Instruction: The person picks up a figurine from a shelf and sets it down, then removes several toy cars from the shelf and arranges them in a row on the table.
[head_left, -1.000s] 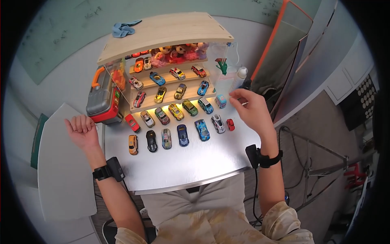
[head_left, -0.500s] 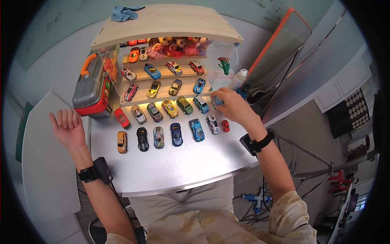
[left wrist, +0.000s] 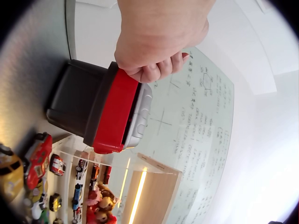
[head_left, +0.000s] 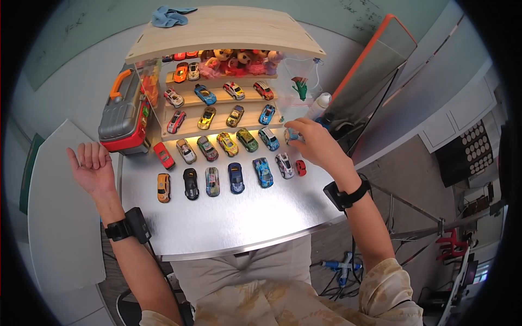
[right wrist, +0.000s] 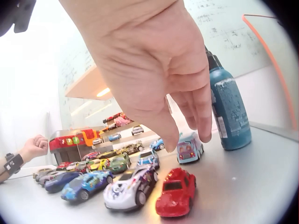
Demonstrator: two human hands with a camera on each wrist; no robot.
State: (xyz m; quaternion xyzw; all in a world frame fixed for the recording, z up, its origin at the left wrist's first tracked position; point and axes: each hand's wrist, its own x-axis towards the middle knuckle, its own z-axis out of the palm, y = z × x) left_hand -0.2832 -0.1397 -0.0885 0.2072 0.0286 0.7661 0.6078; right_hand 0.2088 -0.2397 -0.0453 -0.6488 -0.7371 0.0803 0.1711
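Note:
In the head view, my right hand [head_left: 321, 145] is at a small light blue toy bus [head_left: 291, 135] at the right end of the middle car row. Seen from the right wrist, the thumb and fingers [right wrist: 203, 123] lie on either side of the bus [right wrist: 188, 150], which rests on the metal table [right wrist: 233, 186]. A red toy car [right wrist: 175, 193] and a white one [right wrist: 128, 189] stand nearer that camera. My left hand [head_left: 92, 168] is raised, empty, with loosely curled fingers, left of the grey and red toolbox [head_left: 124, 117].
Rows of toy cars stand on the table before a wooden display shelf [head_left: 217, 127] holding more cars and dolls. A blue cloth [head_left: 169, 17] lies on its top. Behind my right hand is a bottle [head_left: 319, 104]. A white side table [head_left: 60, 217] stands at left.
My right hand has moved from beside the light blue bus onto it, thumb and fingers around its sides. The left hand keeps much the same pose. The head view has shifted.

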